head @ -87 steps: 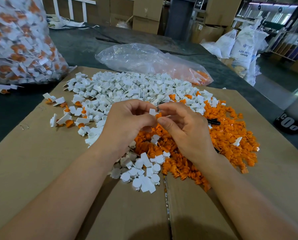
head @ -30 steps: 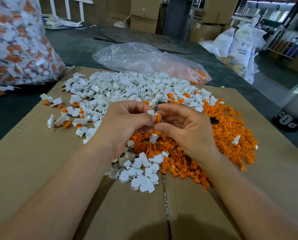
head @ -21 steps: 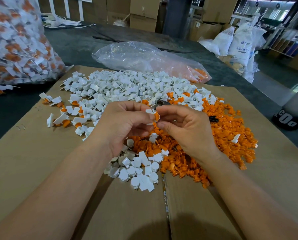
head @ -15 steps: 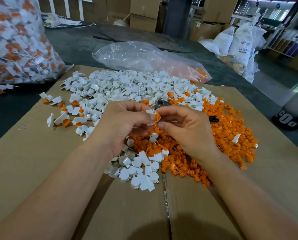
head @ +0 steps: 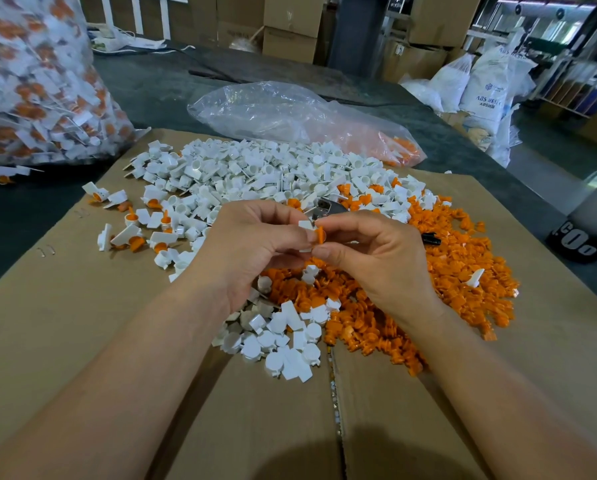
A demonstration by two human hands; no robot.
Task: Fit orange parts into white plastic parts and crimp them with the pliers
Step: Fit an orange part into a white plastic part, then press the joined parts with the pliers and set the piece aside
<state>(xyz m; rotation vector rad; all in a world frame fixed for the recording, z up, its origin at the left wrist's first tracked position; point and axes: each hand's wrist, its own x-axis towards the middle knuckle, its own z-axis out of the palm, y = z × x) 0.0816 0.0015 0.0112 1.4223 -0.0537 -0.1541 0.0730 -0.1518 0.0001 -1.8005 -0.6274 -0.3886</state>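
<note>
The left hand pinches a white part and the right hand pinches an orange part. Each grip is narrow, closed on its piece, and the two pieces touch. The orange part is small with a round cap, and its axis lies sideways, pointing left into the white one. The pliers lie just beyond the grips. Below them are the white pile and the orange pile. Nearer and to the left there is bare cardboard surface.

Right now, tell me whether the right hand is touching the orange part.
Touching. The head view shows the right hand pinching the orange part between thumb and forefinger, against the white part held by the left hand.
</note>
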